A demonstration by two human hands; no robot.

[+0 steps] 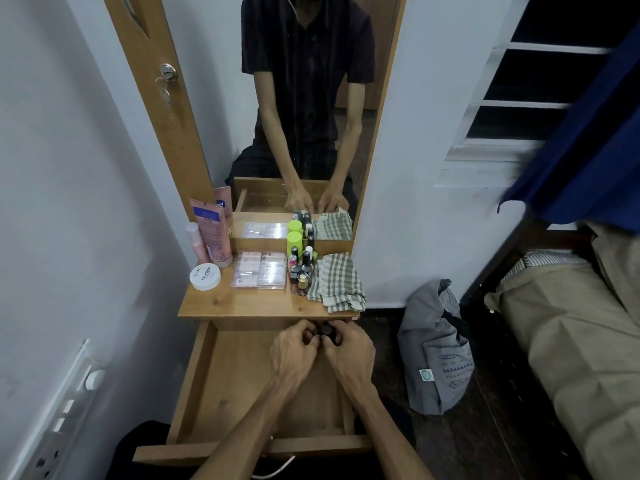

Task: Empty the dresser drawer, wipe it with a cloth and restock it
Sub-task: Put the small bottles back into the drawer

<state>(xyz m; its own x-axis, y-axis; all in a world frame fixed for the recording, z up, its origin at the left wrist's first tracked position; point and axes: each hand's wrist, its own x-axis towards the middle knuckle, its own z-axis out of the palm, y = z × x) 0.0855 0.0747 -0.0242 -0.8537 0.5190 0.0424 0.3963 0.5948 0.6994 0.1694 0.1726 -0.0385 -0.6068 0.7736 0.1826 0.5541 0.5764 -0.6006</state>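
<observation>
Both hands point(323, 344) grip small dark object point(326, 330) at drawer point(242, 375) back; orientation unclear.

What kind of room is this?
Probably a bedroom. There's a wooden dresser with a tall mirror, nail polish bottles on top, and what looks like a bed on the right by a curtained window.

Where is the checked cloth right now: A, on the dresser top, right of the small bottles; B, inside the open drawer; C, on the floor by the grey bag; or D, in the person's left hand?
A: the checked cloth lies folded on the dresser top, just right of the small bottles.
</observation>
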